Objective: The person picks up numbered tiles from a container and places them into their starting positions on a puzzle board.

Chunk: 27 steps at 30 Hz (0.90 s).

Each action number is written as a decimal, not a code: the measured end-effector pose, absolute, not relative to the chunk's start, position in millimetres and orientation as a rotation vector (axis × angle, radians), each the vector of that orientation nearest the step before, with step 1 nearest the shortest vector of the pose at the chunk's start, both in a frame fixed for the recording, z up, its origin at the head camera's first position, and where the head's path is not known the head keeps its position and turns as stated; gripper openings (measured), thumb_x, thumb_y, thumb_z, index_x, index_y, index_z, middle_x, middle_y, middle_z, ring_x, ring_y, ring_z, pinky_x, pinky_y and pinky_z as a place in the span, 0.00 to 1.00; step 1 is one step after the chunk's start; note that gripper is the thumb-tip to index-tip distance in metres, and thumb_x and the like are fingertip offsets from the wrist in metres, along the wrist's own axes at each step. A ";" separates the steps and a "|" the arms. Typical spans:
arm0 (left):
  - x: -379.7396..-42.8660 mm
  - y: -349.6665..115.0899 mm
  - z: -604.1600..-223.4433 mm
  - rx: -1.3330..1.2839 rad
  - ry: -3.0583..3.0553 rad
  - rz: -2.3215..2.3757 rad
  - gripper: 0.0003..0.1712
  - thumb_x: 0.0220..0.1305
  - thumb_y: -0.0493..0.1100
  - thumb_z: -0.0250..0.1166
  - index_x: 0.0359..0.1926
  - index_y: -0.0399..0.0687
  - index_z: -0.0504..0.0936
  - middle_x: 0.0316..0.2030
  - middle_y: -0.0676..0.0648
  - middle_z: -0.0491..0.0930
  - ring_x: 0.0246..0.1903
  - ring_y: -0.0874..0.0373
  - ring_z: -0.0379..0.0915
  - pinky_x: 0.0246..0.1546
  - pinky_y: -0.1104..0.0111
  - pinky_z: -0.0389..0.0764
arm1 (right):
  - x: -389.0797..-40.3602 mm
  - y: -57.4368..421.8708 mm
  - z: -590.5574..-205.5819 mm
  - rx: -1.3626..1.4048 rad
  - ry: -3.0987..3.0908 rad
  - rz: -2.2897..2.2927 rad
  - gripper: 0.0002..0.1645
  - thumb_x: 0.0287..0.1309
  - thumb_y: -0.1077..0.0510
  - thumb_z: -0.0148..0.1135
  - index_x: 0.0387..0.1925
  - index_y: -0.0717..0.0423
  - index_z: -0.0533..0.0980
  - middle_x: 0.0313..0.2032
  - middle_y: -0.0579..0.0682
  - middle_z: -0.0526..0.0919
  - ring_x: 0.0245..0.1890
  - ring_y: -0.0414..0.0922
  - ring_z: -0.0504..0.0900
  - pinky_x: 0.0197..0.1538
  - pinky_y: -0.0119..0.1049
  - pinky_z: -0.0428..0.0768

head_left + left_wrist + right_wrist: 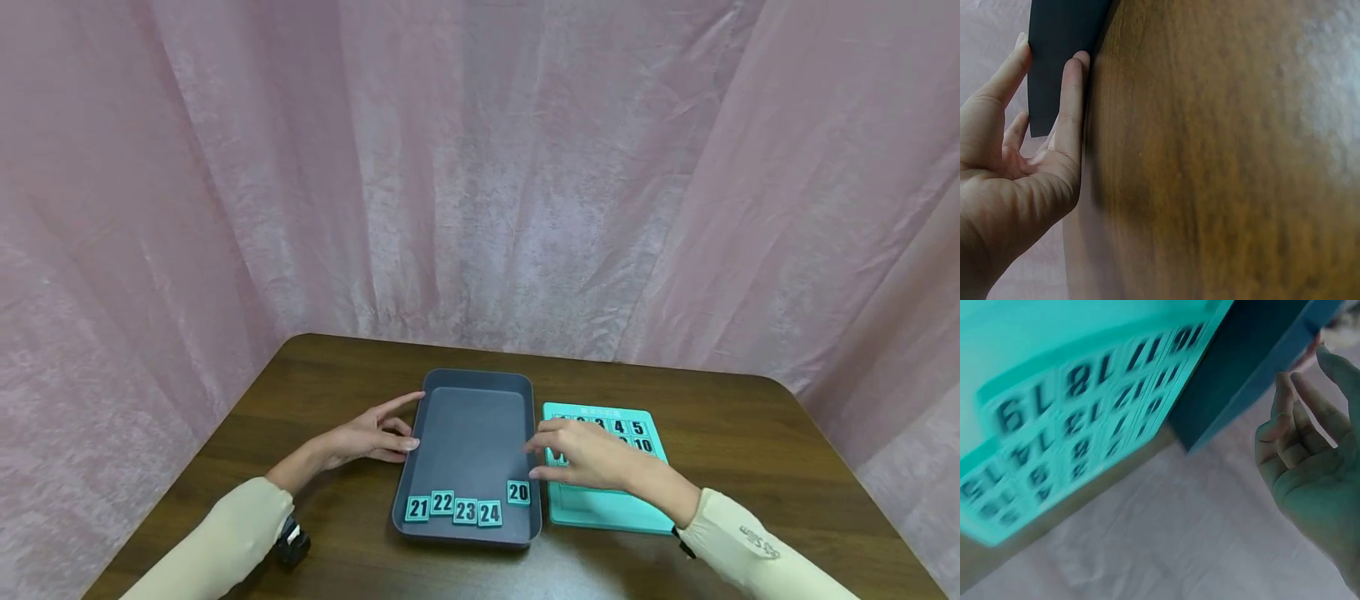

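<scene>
A dark grey tray (471,433) lies on the table. My left hand (367,435) touches its left side with extended fingers; in the left wrist view fingertips (1075,69) lie against the tray's outer wall (1050,81). Along the tray's near end are tiles 21 (417,508), 22 (442,502), 23 (465,511) and 24 (490,512), with tile 20 (518,492) apart at the right. My right hand (581,454) hovers over the tray's right rim, fingers bent loosely with nothing between them. Below it lies a turquoise number board (600,518), partly hidden by hand and forearm.
The board holds rows of numbered tiles (1088,375); its row with 16 to 19 has a bare slot beside 19. A wooden table (720,433) carries everything, and a pink curtain (480,167) hangs behind its far edge.
</scene>
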<state>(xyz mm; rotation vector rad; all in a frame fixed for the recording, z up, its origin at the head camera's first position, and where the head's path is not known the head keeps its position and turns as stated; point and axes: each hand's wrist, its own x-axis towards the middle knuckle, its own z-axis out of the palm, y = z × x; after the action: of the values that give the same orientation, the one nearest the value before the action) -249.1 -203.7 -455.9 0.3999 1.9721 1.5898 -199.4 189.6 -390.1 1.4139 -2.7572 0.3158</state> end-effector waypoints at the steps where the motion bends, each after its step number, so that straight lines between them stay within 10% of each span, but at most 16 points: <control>1: -249.3 -203.6 -455.8 0.398 1.972 1.591 0.53 0.67 0.44 0.72 0.82 0.65 0.48 0.50 0.40 0.75 0.52 0.52 0.81 0.58 0.53 0.84 | -198.4 183.3 -393.0 1.445 -2.743 0.254 0.18 0.65 0.46 0.69 0.50 0.52 0.85 0.42 0.44 0.85 0.39 0.39 0.80 0.38 0.26 0.79; 11: -249.4 -202.4 -455.2 0.396 1.973 1.590 0.53 0.67 0.44 0.71 0.82 0.64 0.48 0.49 0.41 0.76 0.52 0.52 0.81 0.58 0.53 0.84 | -188.6 141.3 -402.2 1.341 -2.919 -0.205 0.24 0.50 0.37 0.78 0.41 0.46 0.87 0.42 0.41 0.85 0.38 0.38 0.66 0.39 0.31 0.63; 27: -249.9 -203.1 -456.3 0.388 1.980 1.587 0.53 0.67 0.44 0.71 0.82 0.65 0.49 0.50 0.40 0.75 0.51 0.50 0.81 0.58 0.52 0.84 | -191.6 137.1 -404.5 1.261 -2.991 -0.022 0.19 0.57 0.48 0.74 0.46 0.52 0.83 0.44 0.46 0.87 0.45 0.43 0.81 0.47 0.38 0.82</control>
<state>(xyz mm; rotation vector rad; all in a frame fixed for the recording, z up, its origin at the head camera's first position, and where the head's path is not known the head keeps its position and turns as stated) -249.9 -203.1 -456.3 0.3879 1.9805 1.5872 -191.6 137.1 -404.5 1.2612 -2.9911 -0.0224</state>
